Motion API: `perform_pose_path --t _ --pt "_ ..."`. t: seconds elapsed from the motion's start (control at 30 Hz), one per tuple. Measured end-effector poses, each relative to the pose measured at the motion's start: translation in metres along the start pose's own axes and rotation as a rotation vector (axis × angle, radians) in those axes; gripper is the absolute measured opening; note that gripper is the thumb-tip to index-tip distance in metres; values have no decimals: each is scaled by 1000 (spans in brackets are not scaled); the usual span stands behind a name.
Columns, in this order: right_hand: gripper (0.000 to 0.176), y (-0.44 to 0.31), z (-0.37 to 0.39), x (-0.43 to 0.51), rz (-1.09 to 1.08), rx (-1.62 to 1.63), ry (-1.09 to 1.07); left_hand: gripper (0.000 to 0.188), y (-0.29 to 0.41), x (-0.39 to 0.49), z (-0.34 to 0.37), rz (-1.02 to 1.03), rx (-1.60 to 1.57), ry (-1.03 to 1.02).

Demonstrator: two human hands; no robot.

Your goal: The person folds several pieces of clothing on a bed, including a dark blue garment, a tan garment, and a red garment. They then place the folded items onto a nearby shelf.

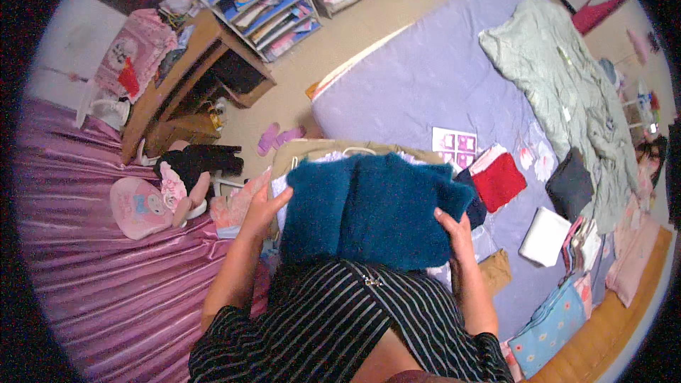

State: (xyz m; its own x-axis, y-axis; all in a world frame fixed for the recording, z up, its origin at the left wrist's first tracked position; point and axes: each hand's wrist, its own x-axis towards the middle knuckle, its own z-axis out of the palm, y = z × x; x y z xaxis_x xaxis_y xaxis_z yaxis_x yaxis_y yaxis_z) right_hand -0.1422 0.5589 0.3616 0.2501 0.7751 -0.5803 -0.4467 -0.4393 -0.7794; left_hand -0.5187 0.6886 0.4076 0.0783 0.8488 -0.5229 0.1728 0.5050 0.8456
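Observation:
A dark teal cloth (393, 213), partly folded, is stretched between my two hands in front of my body. My left hand (270, 207) grips its left edge, the thumb lying on top. On the other side, my right hand (456, 229) pinches the right edge below a folded-over flap. What kind of garment or textile it is, I cannot tell. Beneath and behind the cloth shows a beige fabric container (303, 146) with a pale handle and white lacy cloth inside; the teal cloth hides most of it.
On the lavender bed (393, 85) lie folded red cloth (499, 182), a white folded item (545, 236), dark grey cloth (570, 183), brown cloth (495, 271) and a pale green quilt (553, 64). A pink chair (141, 207), purple curtain (133, 282) and wooden desk (181, 64) stand left. Pink slippers (279, 137) rest on the floor.

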Motion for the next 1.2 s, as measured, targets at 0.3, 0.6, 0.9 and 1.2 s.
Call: perform_pose_path --t 0.3,0.6,0.9,1.2 --pt "53 -9 50 7 -78 -131 -6 52 -10 -5 -36 49 -76 100" --pt "52 -17 212 60 -49 -182 23 40 -17 87 -179 -148 -241 -15" --pt "54 -52 421 109 -5 -239 -100 41 -22 113 -370 -142 -341 -27" --pt "56 -73 504 163 -12 -362 -179 35 -74 173 -419 -22 -268 144"
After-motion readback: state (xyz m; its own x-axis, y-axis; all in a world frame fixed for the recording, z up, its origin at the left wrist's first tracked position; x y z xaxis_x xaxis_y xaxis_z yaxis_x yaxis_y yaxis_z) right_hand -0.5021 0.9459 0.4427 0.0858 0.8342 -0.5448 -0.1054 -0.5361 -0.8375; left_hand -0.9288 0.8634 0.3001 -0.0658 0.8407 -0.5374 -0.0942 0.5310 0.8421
